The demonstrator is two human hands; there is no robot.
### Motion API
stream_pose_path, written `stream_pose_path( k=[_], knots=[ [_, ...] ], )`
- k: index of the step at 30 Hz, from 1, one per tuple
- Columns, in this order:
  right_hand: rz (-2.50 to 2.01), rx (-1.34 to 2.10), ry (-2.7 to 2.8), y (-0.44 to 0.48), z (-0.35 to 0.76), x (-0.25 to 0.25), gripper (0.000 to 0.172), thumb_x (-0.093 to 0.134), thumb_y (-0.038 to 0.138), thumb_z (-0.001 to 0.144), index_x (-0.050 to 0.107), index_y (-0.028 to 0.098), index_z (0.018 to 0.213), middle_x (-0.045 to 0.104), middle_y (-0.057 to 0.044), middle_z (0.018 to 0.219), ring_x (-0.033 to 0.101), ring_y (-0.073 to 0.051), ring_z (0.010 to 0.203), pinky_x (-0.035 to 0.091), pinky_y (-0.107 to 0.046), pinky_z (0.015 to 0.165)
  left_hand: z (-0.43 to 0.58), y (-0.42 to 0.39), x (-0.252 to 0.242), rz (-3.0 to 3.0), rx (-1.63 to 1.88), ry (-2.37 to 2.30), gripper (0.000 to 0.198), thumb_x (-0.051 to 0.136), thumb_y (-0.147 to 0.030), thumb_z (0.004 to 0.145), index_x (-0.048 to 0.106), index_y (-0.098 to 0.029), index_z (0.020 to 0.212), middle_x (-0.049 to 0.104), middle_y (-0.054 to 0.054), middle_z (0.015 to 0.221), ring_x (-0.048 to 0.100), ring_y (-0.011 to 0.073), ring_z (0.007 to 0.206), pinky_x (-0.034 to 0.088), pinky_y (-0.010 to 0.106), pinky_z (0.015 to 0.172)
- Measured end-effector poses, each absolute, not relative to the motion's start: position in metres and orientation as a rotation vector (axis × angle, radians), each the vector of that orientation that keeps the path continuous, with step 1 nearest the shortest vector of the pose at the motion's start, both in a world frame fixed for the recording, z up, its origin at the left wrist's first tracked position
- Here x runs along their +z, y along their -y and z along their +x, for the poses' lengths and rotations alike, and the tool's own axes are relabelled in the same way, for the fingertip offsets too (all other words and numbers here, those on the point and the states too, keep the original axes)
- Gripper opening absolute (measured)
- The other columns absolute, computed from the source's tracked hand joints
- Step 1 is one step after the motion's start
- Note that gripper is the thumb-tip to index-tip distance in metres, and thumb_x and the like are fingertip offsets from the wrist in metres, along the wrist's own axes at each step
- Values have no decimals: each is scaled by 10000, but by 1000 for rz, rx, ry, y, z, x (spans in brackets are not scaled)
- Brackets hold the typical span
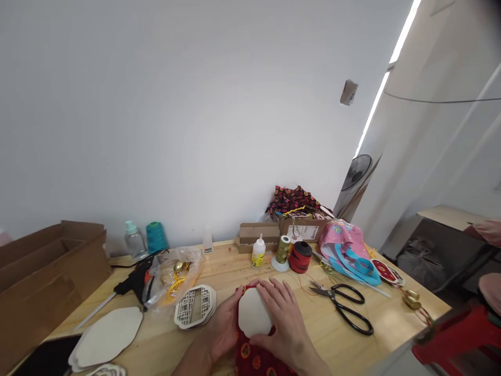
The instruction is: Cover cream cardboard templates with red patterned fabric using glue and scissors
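Note:
A pale wooden panel (253,312) with a notched outline lies on dark red patterned fabric (254,357) at the table's front. My left hand (223,329) holds the left edge of the fabric and panel between thumb and fingers. My right hand (287,329) is curved over the panel's right side, fingers along its upper right edge and thumb at its lower edge. The undersides of the fabric and panel are hidden. Left of my left hand sits a stack of wooden lattice frames (195,305). Black-handled scissors (344,303) lie open to the right.
Larger blank panels (109,337) and a cardboard box (50,292) stand left, near a glue gun (136,282) and a plastic bag (174,277). At the back are a glue bottle (258,251), thread spools (300,257) and pink fabric (344,237). Small brass bells (412,299) lie near the right edge.

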State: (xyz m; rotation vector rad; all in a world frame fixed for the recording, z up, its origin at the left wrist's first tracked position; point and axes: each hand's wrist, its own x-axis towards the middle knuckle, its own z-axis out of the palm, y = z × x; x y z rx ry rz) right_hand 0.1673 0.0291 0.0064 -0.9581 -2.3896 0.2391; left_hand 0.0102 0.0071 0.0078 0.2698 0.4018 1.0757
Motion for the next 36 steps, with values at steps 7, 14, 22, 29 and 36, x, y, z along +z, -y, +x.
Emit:
stream_pose_path(
  k=[7, 14, 22, 29, 36],
  knots=[
    [-893, 154, 2374, -28, 170, -3, 909, 718, 479, 503, 325, 228, 1283, 425, -82, 1302, 329, -323, 1197, 166, -480, 999, 12, -6, 11, 251, 1099, -413, 333, 451, -333, 808, 571, -168, 1071, 693, 52, 922, 569, 207, 973, 377, 339, 878],
    [-862, 141, 2314, -31, 167, 6, 850, 612, 582, 592, 321, 197, 1290, 436, -102, 1287, 273, -334, 1227, 163, -486, 999, 11, -7, 11, 257, 1140, -508, 379, 498, -341, 776, 560, -125, 1081, 700, 69, 908, 576, 222, 969, 389, 325, 865],
    [-875, 178, 2433, -40, 161, 10, 860, 662, 552, 547, 344, 220, 1274, 434, -69, 1298, 274, -324, 1225, 121, -478, 1009, 12, -8, 14, 234, 1149, -544, 372, 488, -344, 782, 554, -112, 1066, 711, 72, 852, 625, 226, 865, 407, 348, 844],
    [-857, 193, 2442, -41, 161, 10, 853, 667, 549, 541, 364, 216, 1265, 439, -79, 1294, 292, -320, 1217, 133, -473, 1007, 12, -10, 13, 241, 1178, -500, 337, 476, -328, 795, 549, -120, 1050, 713, 57, 828, 621, 209, 873, 404, 338, 852],
    [-877, 258, 2435, -39, 159, 18, 827, 690, 518, 520, 411, 208, 1235, 467, -78, 1269, 312, -309, 1207, 136, -459, 1014, 11, -10, 13, 256, 1153, -449, 329, 453, -349, 804, 558, -126, 1022, 708, 67, 821, 605, 207, 903, 395, 346, 863]
  ],
)
